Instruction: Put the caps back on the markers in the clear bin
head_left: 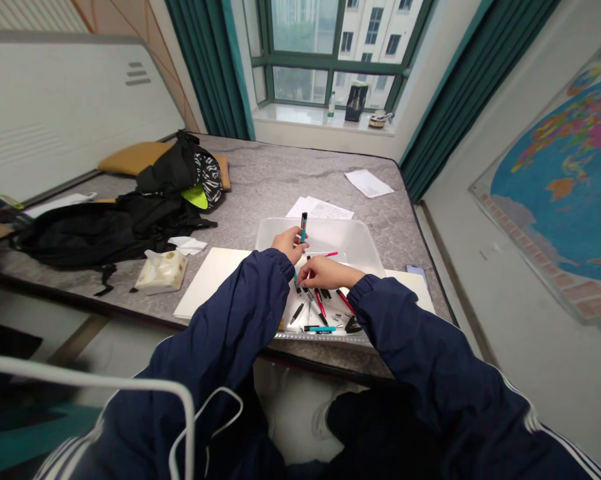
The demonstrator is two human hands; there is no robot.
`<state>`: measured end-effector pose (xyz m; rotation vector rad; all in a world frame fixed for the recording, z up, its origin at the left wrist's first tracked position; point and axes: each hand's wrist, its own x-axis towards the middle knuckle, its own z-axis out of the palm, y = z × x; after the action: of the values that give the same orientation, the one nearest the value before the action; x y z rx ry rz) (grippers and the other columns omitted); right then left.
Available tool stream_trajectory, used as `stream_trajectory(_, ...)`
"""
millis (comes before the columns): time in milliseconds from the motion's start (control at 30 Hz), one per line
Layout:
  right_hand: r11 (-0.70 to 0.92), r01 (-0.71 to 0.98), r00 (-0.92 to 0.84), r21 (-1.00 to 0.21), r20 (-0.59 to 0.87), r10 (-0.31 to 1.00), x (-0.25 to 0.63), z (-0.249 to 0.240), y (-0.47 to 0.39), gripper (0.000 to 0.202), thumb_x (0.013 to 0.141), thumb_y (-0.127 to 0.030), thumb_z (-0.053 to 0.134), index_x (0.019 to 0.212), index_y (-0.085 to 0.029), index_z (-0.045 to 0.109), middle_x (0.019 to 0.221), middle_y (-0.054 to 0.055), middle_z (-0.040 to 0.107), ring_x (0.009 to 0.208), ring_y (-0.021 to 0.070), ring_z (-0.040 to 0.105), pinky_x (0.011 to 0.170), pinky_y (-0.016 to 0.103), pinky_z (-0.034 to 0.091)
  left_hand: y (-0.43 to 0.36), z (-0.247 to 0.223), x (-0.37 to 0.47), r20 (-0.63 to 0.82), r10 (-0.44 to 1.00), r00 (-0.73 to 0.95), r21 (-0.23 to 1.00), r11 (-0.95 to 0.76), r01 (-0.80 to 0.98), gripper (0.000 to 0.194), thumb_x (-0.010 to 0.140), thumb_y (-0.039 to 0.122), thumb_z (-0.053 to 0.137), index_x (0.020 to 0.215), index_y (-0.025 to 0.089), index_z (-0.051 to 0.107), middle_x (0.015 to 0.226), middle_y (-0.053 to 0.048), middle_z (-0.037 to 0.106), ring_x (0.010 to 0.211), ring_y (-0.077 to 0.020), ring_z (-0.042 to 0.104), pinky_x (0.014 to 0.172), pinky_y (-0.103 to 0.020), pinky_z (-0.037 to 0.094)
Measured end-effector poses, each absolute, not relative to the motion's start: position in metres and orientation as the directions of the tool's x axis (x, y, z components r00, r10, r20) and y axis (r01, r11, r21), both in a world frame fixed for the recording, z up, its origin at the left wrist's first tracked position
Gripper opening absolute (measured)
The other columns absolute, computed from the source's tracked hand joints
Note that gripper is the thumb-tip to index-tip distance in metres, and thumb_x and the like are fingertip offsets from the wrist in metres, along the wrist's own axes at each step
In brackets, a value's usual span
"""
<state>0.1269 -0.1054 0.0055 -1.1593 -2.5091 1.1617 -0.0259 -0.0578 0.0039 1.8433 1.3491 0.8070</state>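
An upright black-and-teal marker (304, 228) is pinched in my left hand (287, 244), above the middle of a translucent plastic bin (370, 250). Just below and to its right, my right hand (330, 272) reaches into the bin with its fingers closed. A second teal-and-black marker (297, 281) is at those fingertips, partly hidden by them. Loose pens lie on the bin's floor, among them a red pen (321, 305), a black pen (297, 313) and a teal marker (320, 329) near the front wall. A small black item (353, 325) rests in the front right corner.
The bin stands on a grey marble-patterned surface (260, 167), over cream boards (220, 270). Printed sheets (325, 208) lie behind it. To the left are a tissue pack (161, 272), a black backpack (95, 223) and a patterned cap (207, 180). A white cable (130, 382) crosses the lower left.
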Motion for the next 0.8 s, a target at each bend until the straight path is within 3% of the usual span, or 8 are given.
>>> stream_trajectory(133, 0.486, 0.649, -0.713, -0.585, -0.248, 0.656, 0.124, 0.005, -0.112, 0.015, 0.079, -0.023, 0.070, 0.090, -0.014, 0.076, 0.081, 0.004, 0.072, 0.068, 0.0116, 0.060, 0.066, 0.021, 0.040, -0.068, 0.011, -0.028, 0.113, 0.950, 0.292, 0.782, -0.267, 0.563, 0.017, 0.076, 0.016, 0.066, 0.092, 0.020, 0.062, 0.087, -0.003, 0.074, 0.068, -0.0140, 0.069, 0.073, -0.027, 0.057)
stream_trajectory(267, 0.595, 0.610, -0.768, -0.523, -0.206, 0.606, 0.108, 0.003, -0.129, 0.019, 0.080, -0.028, 0.071, 0.094, -0.015, 0.075, 0.083, 0.005, 0.072, 0.071, 0.0132, 0.060, 0.065, 0.022, 0.038, -0.078, 0.018, -0.031, 0.164, 0.954, 0.252, 0.789, -0.279, 0.547, 0.016, 0.076, 0.016, 0.065, 0.092, 0.020, 0.062, 0.087, -0.002, 0.074, 0.071, -0.0139, 0.069, 0.074, -0.027, 0.056)
stream_trajectory(367, 0.672, 0.559, -0.828, -0.486, -0.286, 0.481, 0.096, -0.002, -0.144, 0.016, 0.078, -0.021, 0.070, 0.093, -0.018, 0.075, 0.083, 0.004, 0.072, 0.073, 0.0149, 0.062, 0.062, 0.023, 0.037, -0.079, 0.019, -0.033, 0.176, 0.954, 0.244, 0.785, -0.286, 0.549, 0.017, 0.076, 0.016, 0.065, 0.092, 0.020, 0.062, 0.087, -0.002, 0.074, 0.071, -0.0137, 0.069, 0.075, -0.027, 0.056)
stream_trajectory(533, 0.760, 0.469, -0.876, -0.449, -0.345, 0.336, 0.087, -0.014, -0.156, 0.028, 0.076, -0.016, 0.069, 0.103, -0.022, 0.074, 0.093, 0.006, 0.073, 0.082, 0.0187, 0.065, 0.064, 0.025, 0.037, -0.075, 0.018, -0.033, 0.149, 0.958, 0.244, 0.764, -0.269, 0.587, 0.015, 0.076, 0.017, 0.066, 0.091, 0.020, 0.064, 0.084, -0.002, 0.073, 0.068, -0.0136, 0.067, 0.078, -0.028, 0.055)
stream_trajectory(800, 0.789, 0.506, -0.840, -0.349, -0.408, 0.358, 0.086, -0.013, -0.158, 0.022, 0.076, -0.010, 0.067, 0.095, -0.019, 0.074, 0.091, 0.009, 0.073, 0.083, 0.0207, 0.068, 0.067, 0.026, 0.041, -0.075, 0.020, -0.035, 0.100, 0.944, 0.316, 0.738, -0.283, 0.612, 0.019, 0.076, 0.018, 0.067, 0.095, 0.020, 0.065, 0.084, -0.001, 0.072, 0.072, -0.0147, 0.068, 0.083, -0.030, 0.053)
